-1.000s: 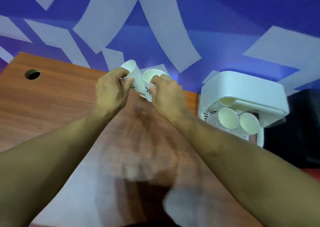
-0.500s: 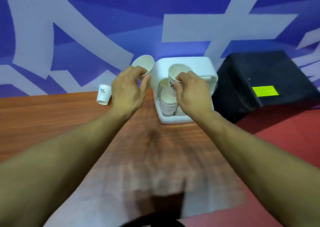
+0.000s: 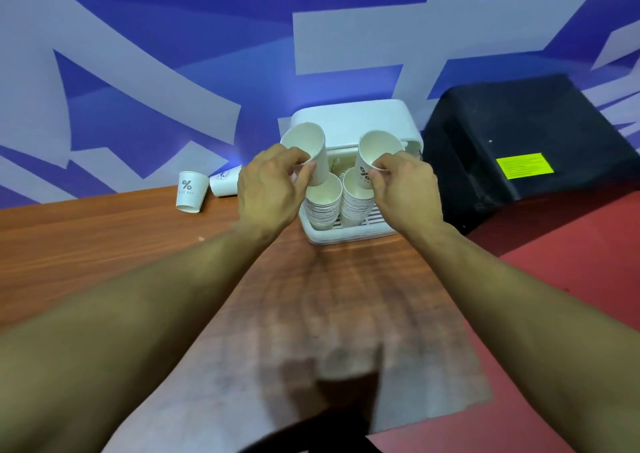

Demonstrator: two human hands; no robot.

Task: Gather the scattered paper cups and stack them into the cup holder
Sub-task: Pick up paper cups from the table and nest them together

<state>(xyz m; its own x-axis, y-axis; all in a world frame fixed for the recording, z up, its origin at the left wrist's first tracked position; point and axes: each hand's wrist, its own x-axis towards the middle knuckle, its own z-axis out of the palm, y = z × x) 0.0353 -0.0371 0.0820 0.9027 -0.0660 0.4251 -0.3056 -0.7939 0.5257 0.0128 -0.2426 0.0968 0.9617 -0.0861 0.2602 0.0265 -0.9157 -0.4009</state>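
Left hand (image 3: 273, 184): grips tilted paper cup (image 3: 308, 149) by its wall, just above left stack (image 3: 322, 207) in white cup holder (image 3: 349, 120). Right hand (image 3: 403, 188): pinches second paper cup (image 3: 379, 148) at rim, tilted, over right stack (image 3: 355, 207). Holder: at far edge of desk (image 3: 104, 245). Left of holder: upright %-marked cup (image 3: 190, 191); just beside it, sideways cup (image 3: 225, 182). Right of holder: black box (image 3: 519, 123), yellow label.

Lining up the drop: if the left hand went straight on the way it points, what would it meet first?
Likely the left stack in the cup holder: the tilted cup in the left hand hangs just over its top cup. Depth is unclear.
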